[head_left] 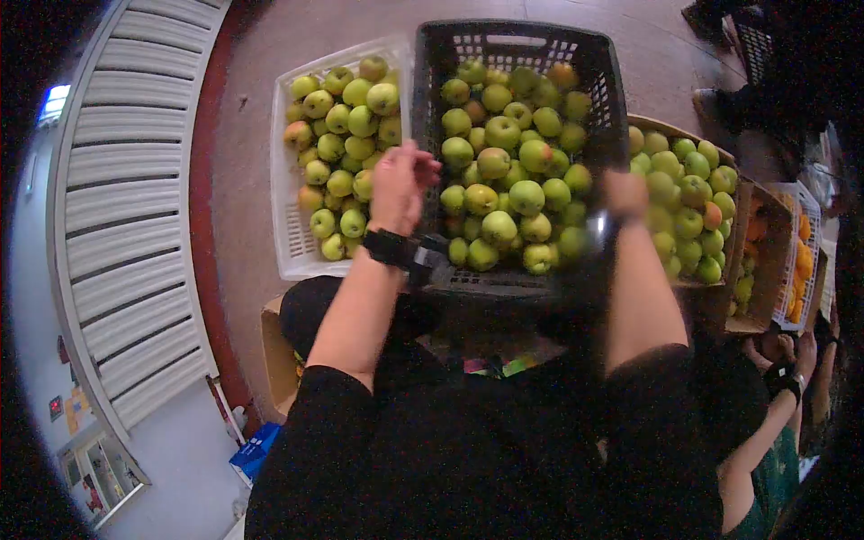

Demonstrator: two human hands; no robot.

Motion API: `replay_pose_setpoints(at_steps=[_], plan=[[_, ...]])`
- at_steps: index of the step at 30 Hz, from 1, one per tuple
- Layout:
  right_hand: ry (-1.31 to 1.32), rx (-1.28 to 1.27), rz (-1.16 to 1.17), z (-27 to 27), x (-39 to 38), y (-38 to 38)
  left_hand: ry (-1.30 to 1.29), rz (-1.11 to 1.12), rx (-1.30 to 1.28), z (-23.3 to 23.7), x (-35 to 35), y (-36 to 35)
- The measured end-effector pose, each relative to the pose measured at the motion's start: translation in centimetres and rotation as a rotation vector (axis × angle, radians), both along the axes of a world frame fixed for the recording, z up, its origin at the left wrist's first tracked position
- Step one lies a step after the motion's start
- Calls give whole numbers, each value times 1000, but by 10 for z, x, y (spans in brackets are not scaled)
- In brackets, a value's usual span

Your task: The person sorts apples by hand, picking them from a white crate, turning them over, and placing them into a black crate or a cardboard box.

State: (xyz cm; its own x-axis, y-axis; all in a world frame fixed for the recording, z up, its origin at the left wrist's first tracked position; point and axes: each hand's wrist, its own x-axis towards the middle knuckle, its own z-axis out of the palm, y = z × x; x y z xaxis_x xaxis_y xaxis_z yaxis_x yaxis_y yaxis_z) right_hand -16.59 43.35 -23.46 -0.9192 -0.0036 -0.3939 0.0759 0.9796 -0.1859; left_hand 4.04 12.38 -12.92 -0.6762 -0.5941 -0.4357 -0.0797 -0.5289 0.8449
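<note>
Apples [508, 171] fill the black crate [432, 54] — white crate [292, 243] left, cardboard box [736, 225] right.

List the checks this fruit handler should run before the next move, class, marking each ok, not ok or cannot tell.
1. Left hand empty: cannot tell; its back faces the camera, fingers curled, above the edge where white crate meets black crate.
2. Right hand empty: cannot tell; blurred at the black crate's right rim.
3. Apples within reach: ok; black crate full.
4. Space in white crate: ok; near end bare.
5. Co-worker's arm clear of crates: ok; lower right.
</note>
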Motion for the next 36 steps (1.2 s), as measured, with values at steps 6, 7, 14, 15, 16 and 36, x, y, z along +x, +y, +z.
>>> replay_pose_setpoints(at_steps=[6, 7, 14, 15, 16, 36], plan=[[-26, -91, -97, 37, 12, -11, -468, 129, -270, -1, 34, -101], [-32, -80, -111, 39, 11, -13, -542, -2, -564, -20, 39, -118], [-49, -100, -163, 41, 10, -13, -794, -625, -1251, -89, 51, -121], [-55, -111, -171, 42, 10, -11, -781, -630, -1275, -97, 51, -122], [-52, -71, -107, 33, 8, -7, -767, -635, -1298, -104, 53, -121], [-26, -26, 28, 13, 5, -4, 338, -290, 639, 37, 28, -89]])
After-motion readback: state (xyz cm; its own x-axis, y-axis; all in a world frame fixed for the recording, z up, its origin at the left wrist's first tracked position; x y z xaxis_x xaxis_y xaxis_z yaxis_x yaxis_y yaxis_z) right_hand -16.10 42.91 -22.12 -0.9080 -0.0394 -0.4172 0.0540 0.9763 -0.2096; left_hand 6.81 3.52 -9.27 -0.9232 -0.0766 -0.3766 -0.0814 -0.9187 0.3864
